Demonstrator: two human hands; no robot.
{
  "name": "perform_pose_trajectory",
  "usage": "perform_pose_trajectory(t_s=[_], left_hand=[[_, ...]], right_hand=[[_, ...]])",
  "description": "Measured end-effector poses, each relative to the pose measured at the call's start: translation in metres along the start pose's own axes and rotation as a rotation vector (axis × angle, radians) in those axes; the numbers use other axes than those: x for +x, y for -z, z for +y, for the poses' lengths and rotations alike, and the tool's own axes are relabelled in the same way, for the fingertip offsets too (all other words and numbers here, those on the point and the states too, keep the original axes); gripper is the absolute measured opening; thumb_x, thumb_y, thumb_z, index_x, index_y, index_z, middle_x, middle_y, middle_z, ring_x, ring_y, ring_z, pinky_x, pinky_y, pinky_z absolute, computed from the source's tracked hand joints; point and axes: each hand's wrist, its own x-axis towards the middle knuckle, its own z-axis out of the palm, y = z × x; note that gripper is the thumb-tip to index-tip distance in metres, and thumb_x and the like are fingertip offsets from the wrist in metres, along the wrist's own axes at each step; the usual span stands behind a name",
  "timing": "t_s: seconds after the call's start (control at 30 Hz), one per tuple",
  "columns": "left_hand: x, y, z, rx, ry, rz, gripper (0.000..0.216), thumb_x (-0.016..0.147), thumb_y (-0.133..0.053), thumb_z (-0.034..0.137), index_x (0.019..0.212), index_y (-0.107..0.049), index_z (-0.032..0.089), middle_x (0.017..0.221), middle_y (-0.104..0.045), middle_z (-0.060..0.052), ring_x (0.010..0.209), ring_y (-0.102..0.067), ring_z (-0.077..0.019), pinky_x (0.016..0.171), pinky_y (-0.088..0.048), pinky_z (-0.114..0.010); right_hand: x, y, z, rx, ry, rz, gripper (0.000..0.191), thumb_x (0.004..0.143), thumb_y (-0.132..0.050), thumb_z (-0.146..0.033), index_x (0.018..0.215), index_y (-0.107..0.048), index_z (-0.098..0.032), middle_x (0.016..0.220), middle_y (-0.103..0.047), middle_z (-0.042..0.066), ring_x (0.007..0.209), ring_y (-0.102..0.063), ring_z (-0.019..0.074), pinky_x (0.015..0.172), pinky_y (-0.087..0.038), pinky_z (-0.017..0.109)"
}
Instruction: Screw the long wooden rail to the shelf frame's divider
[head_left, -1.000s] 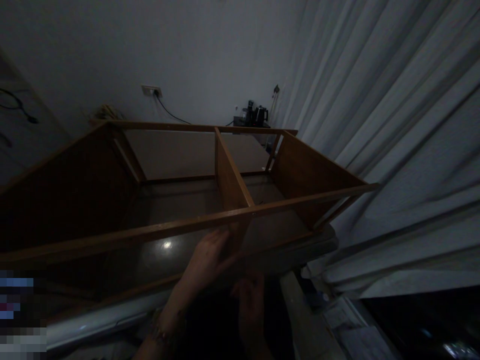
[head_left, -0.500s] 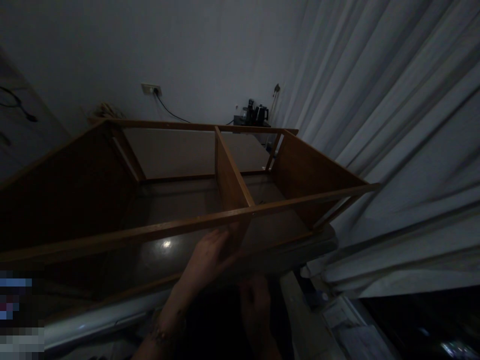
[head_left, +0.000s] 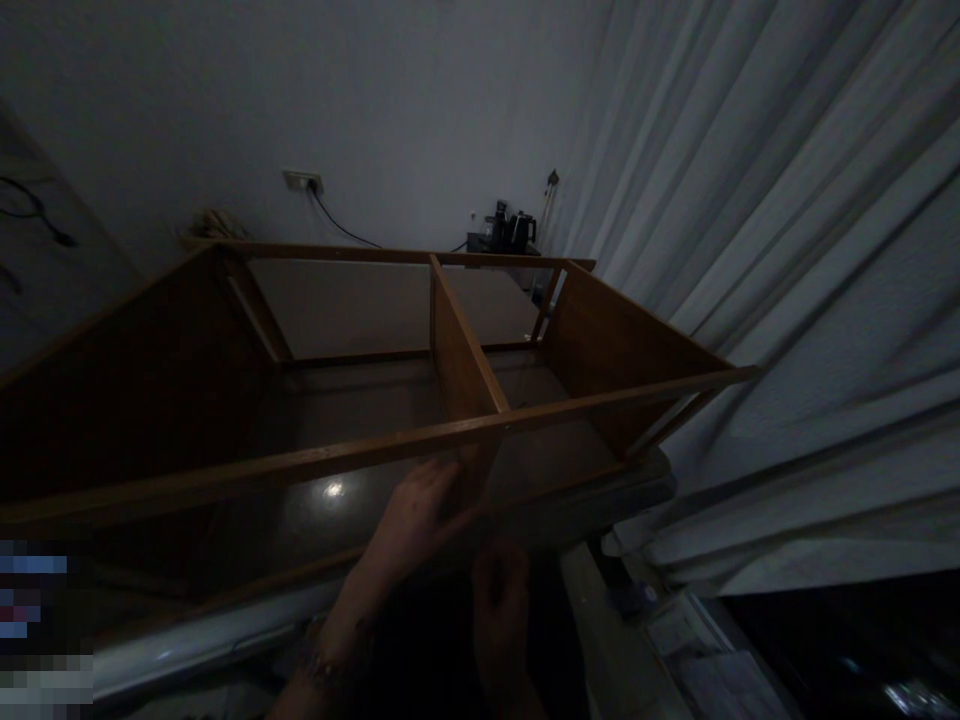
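A large wooden cabinet frame (head_left: 330, 458) stretches across the view, with an upright divider panel (head_left: 465, 365) in its middle. Below the front rail, my left hand (head_left: 416, 515) is at the divider's front end, its fingers extended against or very near the panel and the thumb apart. Shadow hides where the fingertips end. Lower and to the right, my right hand (head_left: 501, 600) is closed, with the fingers curled toward the thumb in front of my dark clothing. What it holds, if anything, is too dark to make out.
A pale curtain (head_left: 750, 220) hangs along the right side. Behind the frame, a black kettle (head_left: 519, 232) stands near the wall, and a cord runs from a wall socket (head_left: 302, 181). Boxes or papers (head_left: 694, 640) lie at the lower right.
My right hand has shifted slightly left and up. My left hand stays by the divider, and the frame has not moved.
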Motion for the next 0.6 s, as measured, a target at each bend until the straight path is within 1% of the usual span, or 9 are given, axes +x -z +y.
perform_pose_trajectory(t_s=[0.07,0.13,0.17,0.23,0.33,0.4,0.5,0.6], left_hand=[[0.0,0.0,0.0,0.002,0.0,0.0,0.041,0.088,-0.06,0.047,0.115,-0.059,0.016,0.113,-0.067,-0.014,0.103,-0.065,-0.0293,0.089,-0.054,-0.044],[-0.001,-0.001,-0.001,0.018,0.002,0.012,0.044,0.087,-0.061,0.048,0.117,-0.059,0.015,0.118,-0.065,-0.016,0.108,-0.063,-0.0306,0.093,-0.052,-0.045],[-0.001,-0.002,-0.002,0.026,0.006,0.016,0.045,0.087,-0.061,0.048,0.118,-0.058,0.015,0.12,-0.065,-0.016,0.11,-0.062,-0.0311,0.094,-0.051,-0.046],[-0.002,-0.002,-0.001,0.032,0.013,0.019,0.045,0.086,-0.061,0.048,0.118,-0.058,0.016,0.119,-0.065,-0.016,0.109,-0.063,-0.0307,0.093,-0.052,-0.045],[-0.001,0.0,0.001,0.013,-0.001,0.019,0.041,0.087,-0.06,0.047,0.114,-0.059,0.017,0.113,-0.067,-0.014,0.104,-0.065,-0.0286,0.089,-0.054,-0.042],[0.0,0.002,0.003,0.014,-0.013,0.037,0.039,0.087,-0.06,0.048,0.111,-0.06,0.017,0.111,-0.068,-0.013,0.102,-0.066,-0.0283,0.087,-0.054,-0.041],[0.0,0.002,0.004,0.021,-0.016,0.059,0.039,0.087,-0.06,0.049,0.109,-0.06,0.017,0.108,-0.069,-0.013,0.099,-0.067,-0.028,0.084,-0.055,-0.04],[-0.001,0.001,0.004,0.033,-0.029,0.082,0.037,0.087,-0.061,0.048,0.107,-0.061,0.017,0.104,-0.069,-0.011,0.094,-0.067,-0.0268,0.081,-0.056,-0.039]], right_hand=[[0.004,0.003,0.003,-0.039,0.162,-0.043,0.021,0.095,-0.053,-0.04,0.093,-0.065,-0.023,0.081,-0.069,0.003,0.072,-0.064,0.0168,0.067,-0.052,0.027],[0.009,0.009,0.005,-0.089,0.301,-0.135,0.018,0.096,-0.053,-0.033,0.086,-0.066,-0.024,0.078,-0.069,0.002,0.072,-0.064,0.0166,0.068,-0.052,0.028],[0.012,0.012,0.005,-0.109,0.355,-0.183,0.016,0.096,-0.054,-0.029,0.087,-0.067,-0.025,0.08,-0.07,0.001,0.074,-0.065,0.0168,0.07,-0.053,0.029],[0.018,0.02,0.006,-0.135,0.447,-0.266,0.01,0.094,-0.058,-0.024,0.097,-0.067,-0.026,0.087,-0.072,0.001,0.081,-0.067,0.0179,0.076,-0.054,0.031],[0.026,0.031,0.005,-0.17,0.539,-0.381,0.023,0.092,-0.062,-0.021,0.114,-0.063,-0.027,0.1,-0.073,0.002,0.092,-0.068,0.0192,0.083,-0.055,0.034],[0.03,0.035,0.004,-0.2,0.557,-0.442,0.025,0.094,-0.059,-0.021,0.117,-0.062,-0.027,0.101,-0.072,0.002,0.093,-0.067,0.019,0.084,-0.055,0.035],[0.033,0.037,0.003,-0.253,0.596,-0.468,0.017,0.094,-0.058,-0.022,0.109,-0.065,-0.027,0.095,-0.072,0.002,0.088,-0.066,0.0179,0.079,-0.056,0.033],[0.032,0.033,0.003,-0.279,0.652,-0.376,0.013,0.096,-0.056,-0.025,0.102,-0.068,-0.025,0.088,-0.069,0.003,0.083,-0.064,0.0173,0.073,-0.056,0.03]])
